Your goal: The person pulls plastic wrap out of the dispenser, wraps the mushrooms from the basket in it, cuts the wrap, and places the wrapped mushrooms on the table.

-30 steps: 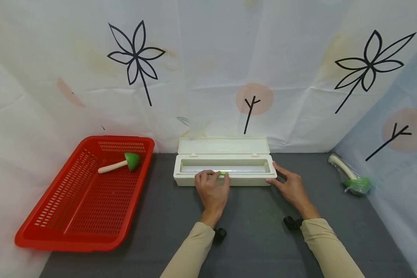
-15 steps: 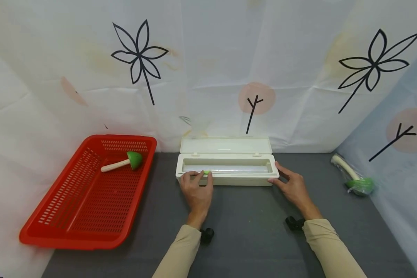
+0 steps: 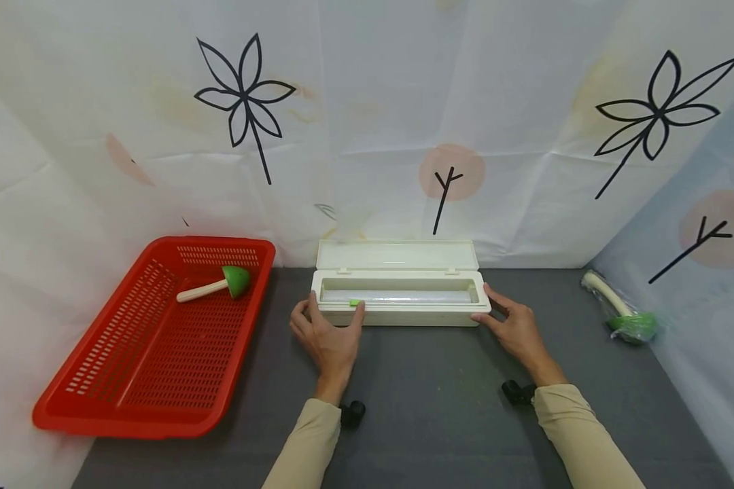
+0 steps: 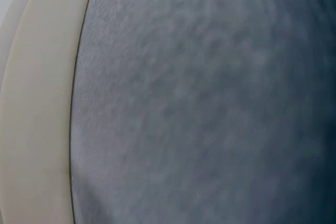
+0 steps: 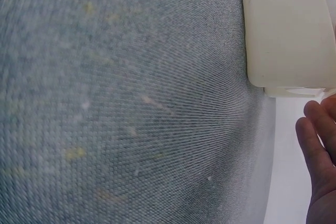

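Observation:
A white cling film dispenser (image 3: 416,318) stands on the table with its lid (image 3: 397,255) raised at the back and a clear film roll (image 3: 404,297) inside. On its front rail sits a small green slide cutter (image 3: 355,303). My left hand (image 3: 330,343) holds the dispenser's left front part, fingers at the corner and thumb by the cutter. My right hand (image 3: 514,333) grips the right end, thumb in front and fingers along the side. In the right wrist view, fingers (image 5: 315,145) show just below the dispenser's end (image 5: 289,30). The left wrist view shows the dispenser's wall (image 4: 42,103) but no hand.
At left, a red slotted basket (image 3: 141,431) holds a green-capped, mushroom-shaped piece (image 3: 236,281) with a pale stem. A similar piece wrapped in clear film (image 3: 630,326) lies at the right, by the side curtain. Behind the dispenser hangs a white printed curtain (image 3: 367,136). The table (image 3: 440,407) is dark grey.
The left hand has moved left along the front rail with the green cutter, and its fingers have now spread to the dispenser's left corner. The right hand keeps its hold.

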The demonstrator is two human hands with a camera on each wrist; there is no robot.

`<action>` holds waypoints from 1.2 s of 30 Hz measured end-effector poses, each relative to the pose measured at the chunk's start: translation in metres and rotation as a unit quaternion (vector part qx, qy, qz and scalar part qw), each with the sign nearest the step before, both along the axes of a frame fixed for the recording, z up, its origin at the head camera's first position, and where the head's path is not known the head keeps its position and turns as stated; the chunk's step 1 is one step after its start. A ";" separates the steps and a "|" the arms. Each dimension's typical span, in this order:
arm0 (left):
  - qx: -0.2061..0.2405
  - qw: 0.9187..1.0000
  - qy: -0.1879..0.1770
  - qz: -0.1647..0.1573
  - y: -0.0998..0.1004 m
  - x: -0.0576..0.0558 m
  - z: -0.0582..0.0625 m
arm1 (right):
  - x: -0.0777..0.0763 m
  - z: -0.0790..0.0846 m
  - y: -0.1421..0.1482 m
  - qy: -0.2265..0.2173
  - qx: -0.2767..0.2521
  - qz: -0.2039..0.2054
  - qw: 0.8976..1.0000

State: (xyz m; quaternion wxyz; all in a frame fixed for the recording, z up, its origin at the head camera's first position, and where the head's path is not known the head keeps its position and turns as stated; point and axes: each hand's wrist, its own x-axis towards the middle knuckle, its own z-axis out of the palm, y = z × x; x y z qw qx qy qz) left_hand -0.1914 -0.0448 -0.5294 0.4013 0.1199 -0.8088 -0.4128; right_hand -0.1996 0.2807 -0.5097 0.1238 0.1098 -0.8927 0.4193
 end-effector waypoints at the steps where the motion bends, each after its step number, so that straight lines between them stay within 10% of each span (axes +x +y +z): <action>1: 0.010 1.000 -0.021 0.002 -0.001 0.000 0.000 | 0.000 0.000 0.000 0.001 -0.001 0.001 1.000; 7: 0.069 0.993 -0.085 -0.034 -0.008 0.000 0.001 | 0.000 -0.001 -0.001 -0.002 -0.004 -0.001 1.000; 36: 0.238 0.969 -0.010 -0.059 -0.035 -0.003 -0.001 | 0.001 0.000 -0.001 0.001 -0.007 -0.003 1.000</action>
